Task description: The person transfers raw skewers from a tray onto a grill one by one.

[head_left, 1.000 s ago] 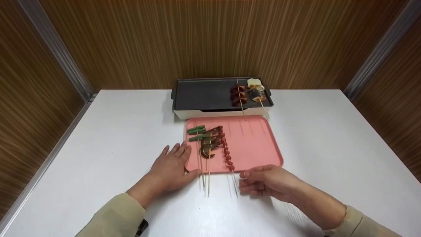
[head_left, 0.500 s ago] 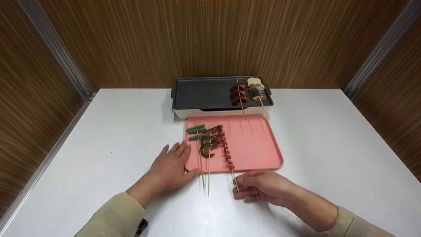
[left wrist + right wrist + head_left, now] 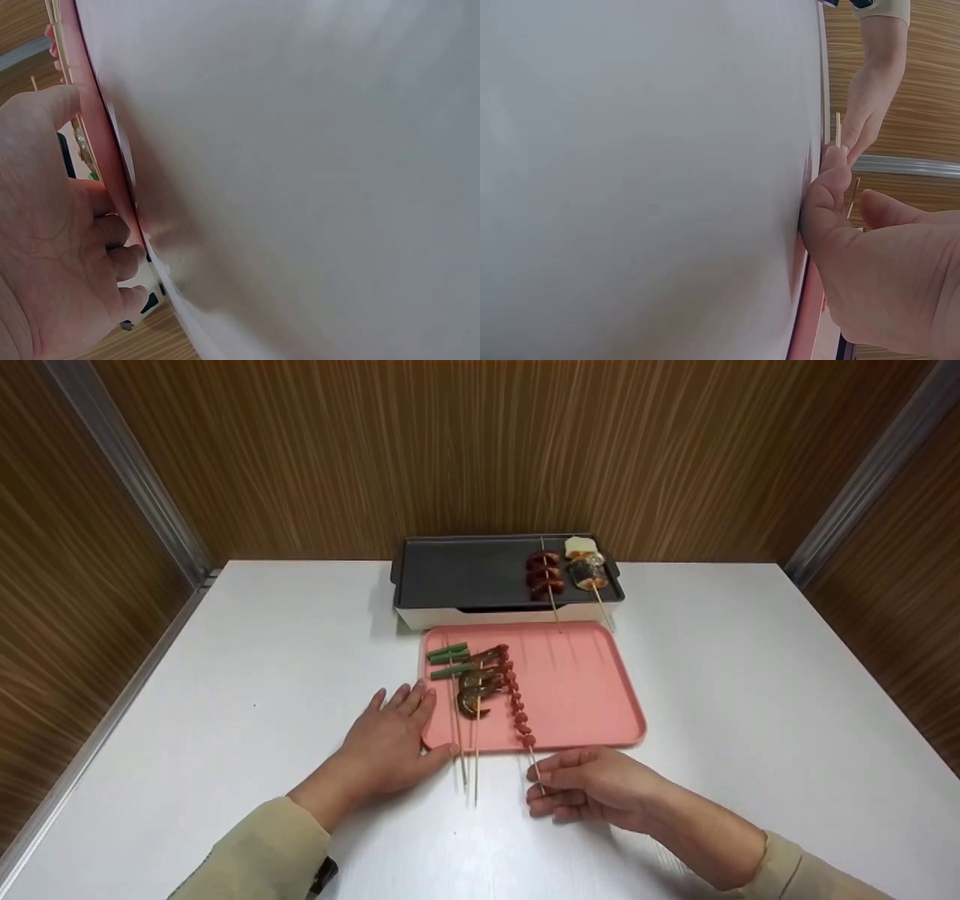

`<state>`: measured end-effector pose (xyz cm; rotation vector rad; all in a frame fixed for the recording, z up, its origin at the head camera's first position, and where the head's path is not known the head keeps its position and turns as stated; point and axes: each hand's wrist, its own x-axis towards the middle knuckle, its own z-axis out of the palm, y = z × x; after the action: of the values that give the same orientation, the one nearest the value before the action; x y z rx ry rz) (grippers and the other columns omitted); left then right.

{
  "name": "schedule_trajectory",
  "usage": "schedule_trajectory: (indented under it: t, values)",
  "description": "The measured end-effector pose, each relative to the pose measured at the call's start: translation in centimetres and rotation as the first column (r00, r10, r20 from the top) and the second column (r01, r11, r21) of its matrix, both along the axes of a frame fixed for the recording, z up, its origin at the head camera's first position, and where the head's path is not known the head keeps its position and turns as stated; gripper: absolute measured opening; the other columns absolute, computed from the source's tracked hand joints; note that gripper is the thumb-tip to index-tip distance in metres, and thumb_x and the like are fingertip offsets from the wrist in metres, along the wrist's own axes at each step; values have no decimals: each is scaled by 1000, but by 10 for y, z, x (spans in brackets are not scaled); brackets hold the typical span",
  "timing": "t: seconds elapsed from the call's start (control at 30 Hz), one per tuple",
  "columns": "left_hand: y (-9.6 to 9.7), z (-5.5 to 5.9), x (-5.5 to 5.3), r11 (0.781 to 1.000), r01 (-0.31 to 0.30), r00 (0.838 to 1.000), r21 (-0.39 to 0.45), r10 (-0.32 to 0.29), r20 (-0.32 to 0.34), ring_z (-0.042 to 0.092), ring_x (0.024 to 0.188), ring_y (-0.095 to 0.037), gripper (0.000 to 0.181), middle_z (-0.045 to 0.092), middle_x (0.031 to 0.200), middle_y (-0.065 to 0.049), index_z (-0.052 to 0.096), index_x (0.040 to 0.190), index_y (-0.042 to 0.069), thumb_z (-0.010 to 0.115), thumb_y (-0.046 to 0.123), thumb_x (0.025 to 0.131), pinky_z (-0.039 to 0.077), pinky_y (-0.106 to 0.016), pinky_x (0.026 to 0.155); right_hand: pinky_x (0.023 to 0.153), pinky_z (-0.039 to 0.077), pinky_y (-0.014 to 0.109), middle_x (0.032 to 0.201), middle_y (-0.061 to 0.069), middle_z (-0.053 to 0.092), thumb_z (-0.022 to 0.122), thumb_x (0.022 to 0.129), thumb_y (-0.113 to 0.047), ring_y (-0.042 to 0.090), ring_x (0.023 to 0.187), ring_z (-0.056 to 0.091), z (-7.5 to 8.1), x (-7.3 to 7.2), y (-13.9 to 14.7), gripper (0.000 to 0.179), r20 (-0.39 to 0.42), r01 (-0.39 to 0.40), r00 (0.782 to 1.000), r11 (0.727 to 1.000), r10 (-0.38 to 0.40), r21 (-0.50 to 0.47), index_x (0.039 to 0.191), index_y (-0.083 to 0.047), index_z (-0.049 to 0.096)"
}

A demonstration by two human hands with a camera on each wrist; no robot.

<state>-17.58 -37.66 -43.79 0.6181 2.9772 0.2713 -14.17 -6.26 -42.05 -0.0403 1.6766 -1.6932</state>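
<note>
A pink tray lies on the white table. My left hand rests spread at its near left corner, thumb on the front rim and fingers along the left side. My right hand pinches the bare stick of a skewer of small red balls just in front of the tray; the red part still lies over the tray. In the right wrist view, the thumb and fingers come together round the stick. Left of it on the tray lie a shrimp skewer and a skewer of green pieces, sticks overhanging the front rim.
Behind the tray stands a black-topped griddle with a white base. On its right side lie a skewer of dark red glazed pieces and a skewer with a white piece and a dark-wrapped piece. Wood-grain panels enclose the table.
My right hand has moved slightly left and toward me, from beside the red skewer's stick to pinching it. The left hand has stayed in place.
</note>
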Motion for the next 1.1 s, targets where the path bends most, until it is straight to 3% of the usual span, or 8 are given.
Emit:
schedule_trajectory:
  t: [0.63,1.1]
  values:
    - [0,4,1,1000,14,1000,16,-14,2,28,157,-43,90,27,171,-21,35,163,-3,46,65,104,16,-60,128,73,61,27,105,12,78,63,105,-7,17,89,77,0,1,2,26,-19,14,1000,1000,-14,11,126,7,67]
    - [1,3,1,1000,5,1000,6,-5,4,29,157,-41,91,30,170,-20,36,163,-2,47,66,104,18,-60,128,72,58,25,104,8,79,68,103,-8,14,88,76,9,2,8,26,-29,44,999,999,-44,13,126,4,67]
